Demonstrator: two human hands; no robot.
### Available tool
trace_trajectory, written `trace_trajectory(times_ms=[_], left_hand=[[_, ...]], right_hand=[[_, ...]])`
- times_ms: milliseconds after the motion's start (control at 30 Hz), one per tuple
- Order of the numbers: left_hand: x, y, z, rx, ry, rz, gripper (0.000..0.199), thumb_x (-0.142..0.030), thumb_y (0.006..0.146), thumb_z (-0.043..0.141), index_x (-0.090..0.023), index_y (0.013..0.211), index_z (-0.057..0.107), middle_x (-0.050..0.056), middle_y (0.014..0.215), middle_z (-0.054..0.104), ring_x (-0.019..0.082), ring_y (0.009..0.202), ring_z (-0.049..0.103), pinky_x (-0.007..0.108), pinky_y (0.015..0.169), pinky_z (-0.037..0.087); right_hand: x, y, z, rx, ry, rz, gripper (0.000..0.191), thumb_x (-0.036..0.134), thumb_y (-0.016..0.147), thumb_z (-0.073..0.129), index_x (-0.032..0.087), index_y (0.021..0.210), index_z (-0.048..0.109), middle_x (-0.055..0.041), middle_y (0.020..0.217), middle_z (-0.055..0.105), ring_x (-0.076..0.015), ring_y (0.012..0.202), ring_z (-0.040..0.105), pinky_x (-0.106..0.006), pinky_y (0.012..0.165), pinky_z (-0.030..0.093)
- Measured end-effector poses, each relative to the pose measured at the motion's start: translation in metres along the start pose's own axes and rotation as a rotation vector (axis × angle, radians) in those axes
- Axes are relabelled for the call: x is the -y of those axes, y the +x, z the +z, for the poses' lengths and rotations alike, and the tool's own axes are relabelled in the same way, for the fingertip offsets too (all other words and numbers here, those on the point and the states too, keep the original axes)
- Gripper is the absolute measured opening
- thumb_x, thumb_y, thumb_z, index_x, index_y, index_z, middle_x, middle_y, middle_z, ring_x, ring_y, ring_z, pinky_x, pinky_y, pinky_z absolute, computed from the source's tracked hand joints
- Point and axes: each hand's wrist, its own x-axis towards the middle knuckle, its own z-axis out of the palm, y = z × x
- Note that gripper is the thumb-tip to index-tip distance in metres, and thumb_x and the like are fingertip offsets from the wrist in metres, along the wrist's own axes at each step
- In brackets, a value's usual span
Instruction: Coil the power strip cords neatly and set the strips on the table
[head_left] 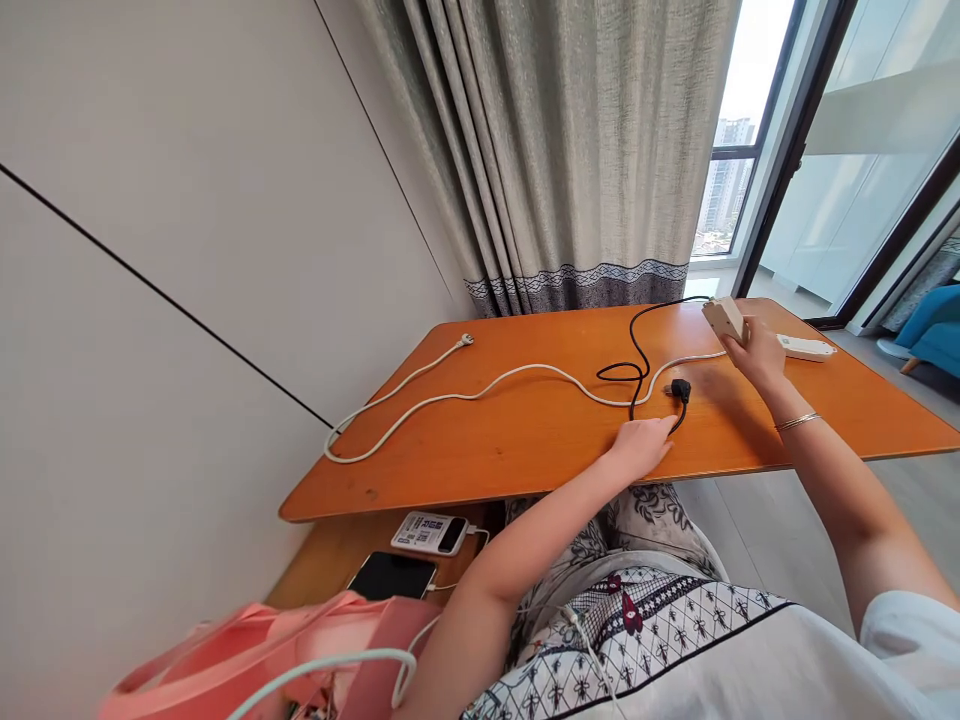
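My right hand is closed around a cream-coloured block-shaped device, raised above the far right of the table. A black power cord runs from this device and loops on the tabletop. Near the front edge, my left hand rests low with its fingers closed on the same cord. Just beyond those fingers lies the cord's black plug. Behind my right hand a white power strip lies flat, partly hidden. Its white cable stretches left across the table to a white plug.
The orange wooden table meets the wall on the left. Below its front edge are a phone, a white power bank and a pink bag. A curtain hangs behind, beside a glass door.
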Motion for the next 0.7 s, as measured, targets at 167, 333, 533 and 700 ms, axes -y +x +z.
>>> trace_trajectory(times_ms=[167,333,533,700], left_hand=[[0.019,-0.004,-0.022,-0.163,-0.040,-0.026,0.017,-0.013,0.080,0.058,-0.021,0.091,0.067,0.009,0.093,0.072,0.026,0.089,0.067,0.036,0.077,0.050],[0.056,-0.009,-0.076,-0.604,-0.253,-0.180,0.015,-0.018,0.074,0.068,-0.022,0.076,0.054,-0.001,0.068,0.058,0.016,0.065,0.055,0.028,0.065,0.043],[0.117,-0.020,-0.143,-0.994,-0.883,-0.442,0.029,-0.034,0.081,0.070,-0.021,0.072,0.045,-0.008,0.054,0.038,0.007,0.045,0.034,0.019,0.044,0.027],[0.143,-0.046,-0.176,-1.089,-1.352,-0.557,0.024,-0.026,0.091,0.059,-0.019,0.072,0.047,-0.008,0.052,0.038,0.004,0.038,0.028,0.015,0.037,0.022]], right_hand=[[-0.032,-0.001,-0.007,-0.008,-0.107,0.054,0.045,0.044,0.088,0.058,0.018,0.124,0.059,-0.0162,0.113,0.067,-0.0319,0.097,0.061,-0.037,0.073,0.043],[-0.080,0.001,-0.015,-0.008,-0.264,0.163,0.045,0.037,0.085,0.062,0.017,0.125,0.063,-0.0195,0.117,0.066,-0.0327,0.101,0.057,-0.040,0.077,0.040],[-0.133,-0.011,-0.024,-0.026,-0.426,0.299,0.035,0.020,0.080,0.058,0.013,0.112,0.071,-0.0265,0.112,0.068,-0.0382,0.115,0.046,-0.050,0.085,0.032],[-0.161,-0.018,-0.031,-0.062,-0.400,0.379,0.036,0.011,0.076,0.047,0.023,0.100,0.072,-0.0261,0.108,0.067,-0.0396,0.111,0.050,-0.051,0.078,0.037]])
